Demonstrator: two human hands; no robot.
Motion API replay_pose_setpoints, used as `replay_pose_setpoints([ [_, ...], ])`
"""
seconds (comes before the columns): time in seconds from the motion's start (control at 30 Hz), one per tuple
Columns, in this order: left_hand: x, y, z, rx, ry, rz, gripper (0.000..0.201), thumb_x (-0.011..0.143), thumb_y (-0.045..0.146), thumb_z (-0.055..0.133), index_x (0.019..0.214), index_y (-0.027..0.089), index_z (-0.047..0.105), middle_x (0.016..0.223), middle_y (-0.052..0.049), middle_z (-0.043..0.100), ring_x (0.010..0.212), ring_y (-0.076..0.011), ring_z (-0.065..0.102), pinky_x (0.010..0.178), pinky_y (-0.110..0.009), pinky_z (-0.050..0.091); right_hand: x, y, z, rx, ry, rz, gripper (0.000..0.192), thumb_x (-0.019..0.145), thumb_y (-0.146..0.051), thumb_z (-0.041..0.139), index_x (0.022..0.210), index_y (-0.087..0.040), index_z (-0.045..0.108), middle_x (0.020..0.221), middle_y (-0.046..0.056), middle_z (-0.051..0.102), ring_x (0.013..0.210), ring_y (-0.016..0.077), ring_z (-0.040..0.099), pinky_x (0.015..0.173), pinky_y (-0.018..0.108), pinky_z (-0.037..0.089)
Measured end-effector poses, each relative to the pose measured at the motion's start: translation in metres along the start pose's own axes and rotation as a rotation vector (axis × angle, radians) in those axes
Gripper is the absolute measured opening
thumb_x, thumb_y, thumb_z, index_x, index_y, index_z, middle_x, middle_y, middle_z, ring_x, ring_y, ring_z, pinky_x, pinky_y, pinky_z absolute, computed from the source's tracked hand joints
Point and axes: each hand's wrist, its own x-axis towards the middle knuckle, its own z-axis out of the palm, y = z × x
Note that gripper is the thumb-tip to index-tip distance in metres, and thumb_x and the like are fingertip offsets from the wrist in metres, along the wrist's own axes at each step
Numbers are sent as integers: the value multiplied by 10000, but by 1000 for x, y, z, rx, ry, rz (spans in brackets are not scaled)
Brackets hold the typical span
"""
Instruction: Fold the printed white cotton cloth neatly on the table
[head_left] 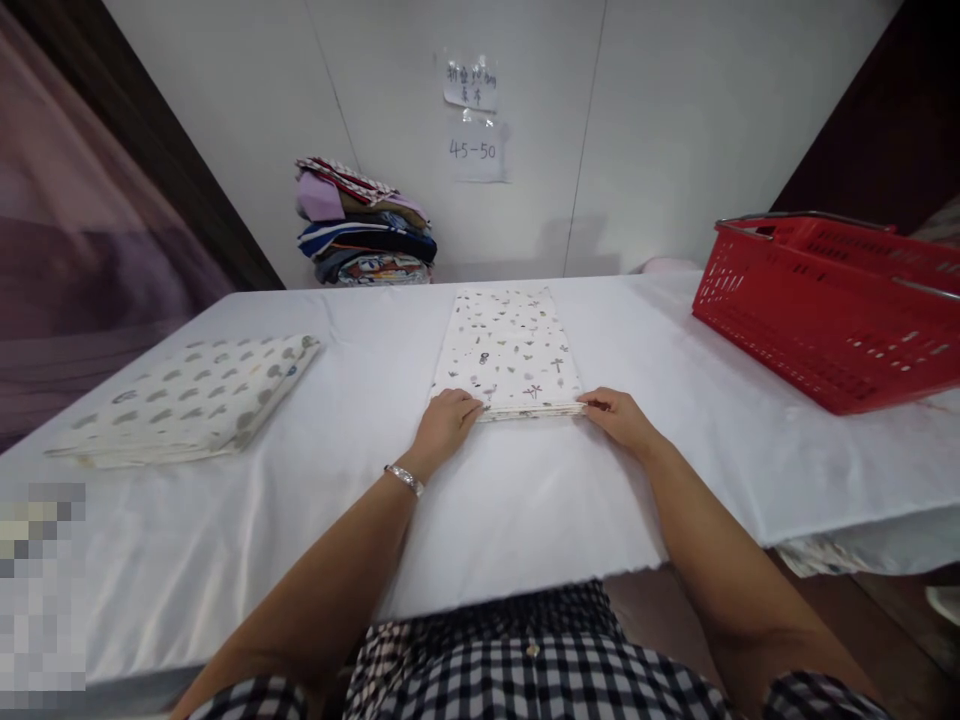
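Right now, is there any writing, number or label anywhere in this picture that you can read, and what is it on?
"45-50": handwritten on the lower paper note taped to the white wall.
Upper paper note: two short lines of handwritten characters, too blurred to read.
Folded patterned cloth under both hands: only small printed motifs, no text.
Red basket: no label in view.
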Motion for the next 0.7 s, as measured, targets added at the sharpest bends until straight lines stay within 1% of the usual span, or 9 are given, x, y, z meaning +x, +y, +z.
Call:
replay_pose_setpoints([
  [0.07,0,-1,1,-23,12,-1,275,917,320,429,913,227,687,925,-45,645,879,-204,525,801,-372,439,-1,-3,0,-45,11,-31,222,756,-337,587,904,-234,715,866,19,624,709,143,551,662,288,452],
  [0.13,0,0,1,-41,20,-4,278,919,307,420,886,223,683,914,-43,640,872,-200,523,794,-365,437,-2,-7,0,-83,36,-59,231,775,-375,585,915,-246,716,949,31,612,750,155,560,662,295,459],
  [0.23,-1,2,-1,-53,39,7,278,922,287,405,879,206,668,907,-48,636,881,-200,523,800,-360,435,-1,-13,3,-151,69,-143,236,798,-415,583,918,-265,719,1063,47,600,961,214,557,791,345,474],
  [0.3,-1,4,-2,-52,58,23,278,925,277,396,880,196,657,911,-53,636,891,-202,525,810,-358,434,0,-14,5,-202,66,-197,214,807,-401,582,909,-275,722,1060,47,607,1041,233,531,880,385,454],
  [0.37,-1,5,-3,-47,72,37,275,927,270,389,879,190,648,913,-56,637,894,-201,526,816,-357,432,1,-13,8,-233,45,-218,199,814,-374,577,914,-280,720,1047,44,614,1042,230,531,903,400,448],
  [0.5,-1,7,-4,-28,74,57,267,929,262,383,878,190,635,907,-55,637,881,-200,526,812,-358,431,4,-11,11,-240,32,-222,176,814,-336,570,881,-264,717,1018,41,627,1025,221,532,872,391,459],
  [0.6,-3,7,-5,-16,81,70,267,933,267,379,889,190,631,917,-55,637,889,-200,525,817,-358,431,4,-12,12,-211,83,-265,175,826,-321,553,818,-252,714,945,43,637,969,211,542,850,378,459],
  [0.7,-5,7,-5,-2,92,81,271,936,273,375,895,193,631,926,-57,638,898,-200,525,816,-359,432,3,-12,11,-186,127,-305,177,834,-317,545,820,-260,712,928,41,638,954,206,545,845,366,459],
])
